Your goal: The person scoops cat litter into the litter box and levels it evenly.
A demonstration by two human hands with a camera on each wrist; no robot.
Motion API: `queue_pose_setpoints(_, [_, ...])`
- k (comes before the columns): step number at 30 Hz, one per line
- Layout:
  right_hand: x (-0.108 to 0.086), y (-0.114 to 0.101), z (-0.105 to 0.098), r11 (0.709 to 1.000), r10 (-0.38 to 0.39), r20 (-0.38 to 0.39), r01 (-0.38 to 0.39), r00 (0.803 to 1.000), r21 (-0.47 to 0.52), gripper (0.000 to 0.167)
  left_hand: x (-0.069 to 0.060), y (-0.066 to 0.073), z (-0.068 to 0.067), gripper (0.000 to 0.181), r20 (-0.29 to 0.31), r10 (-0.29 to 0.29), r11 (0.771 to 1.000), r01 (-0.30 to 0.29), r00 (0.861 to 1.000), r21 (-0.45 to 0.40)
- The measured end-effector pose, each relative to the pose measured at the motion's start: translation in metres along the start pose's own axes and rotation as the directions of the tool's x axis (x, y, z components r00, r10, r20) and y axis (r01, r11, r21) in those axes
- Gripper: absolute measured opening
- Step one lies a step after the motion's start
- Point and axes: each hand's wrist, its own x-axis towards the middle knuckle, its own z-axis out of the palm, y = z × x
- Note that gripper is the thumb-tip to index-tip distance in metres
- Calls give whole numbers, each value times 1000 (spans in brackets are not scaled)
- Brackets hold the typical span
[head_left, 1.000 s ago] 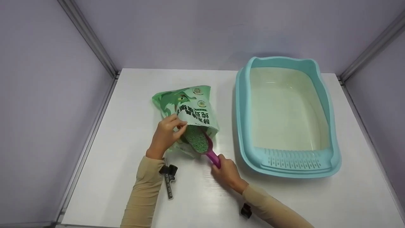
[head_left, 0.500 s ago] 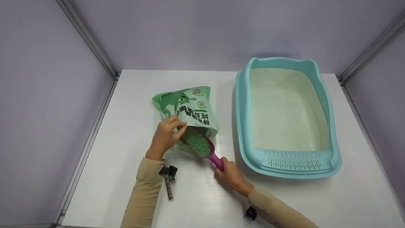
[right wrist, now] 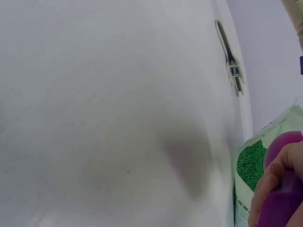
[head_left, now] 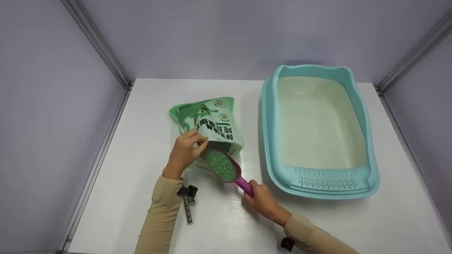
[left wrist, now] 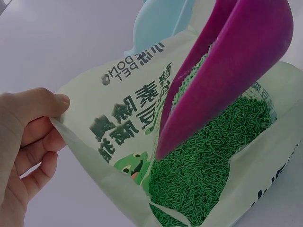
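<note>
A green and white bag (head_left: 215, 123) lies on the table with its mouth toward the front. My left hand (head_left: 185, 148) pinches the edge of that mouth between thumb and fingers; in the left wrist view the hand (left wrist: 33, 137) lifts the bag's flap beside green pellets (left wrist: 203, 165). The handle of a purple scoop (head_left: 243, 185) is gripped by my right hand (head_left: 265, 201). Green pellets (head_left: 221, 165) fill the scoop, whose tip is at the bag's mouth. The right wrist view shows the right hand (right wrist: 279, 184) round the purple handle.
On the right of the white table (head_left: 134, 158) stands a large blue litter tray (head_left: 268, 134) with a pale inside and a slotted front ledge (head_left: 325, 178). A dark, strip-shaped clip (head_left: 188, 211) lies by the left wrist. Walls border the table's back and sides.
The right hand has drawn the pellet-filled scoop toward the front right, and more of its bowl shows outside the bag. My left hand has stayed at the bag's mouth.
</note>
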Motion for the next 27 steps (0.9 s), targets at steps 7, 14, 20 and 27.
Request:
queue_pose_setpoints(7, [-4,-4,-8,1000,-26,2,26,1000,15,13,-2,-2,0,2,18,-2,1000,2,1000,12])
queue_pose_setpoints(14, [-9,-6,-21,999,-36,34,35,999,12,12,-1,-1,-1,7,23,2,1000,-2,1000,13])
queue_pose_setpoints(20, [-13,-6,-35,999,-37,63,37,997,-1,12,-1,-1,-1,5,30,7,1000,-8,1000,5])
queue_pose_setpoints(27, [-17,-7,-50,997,-81,77,81,994,-5,12,1,-2,-1,5,27,19,1000,-19,999,15])
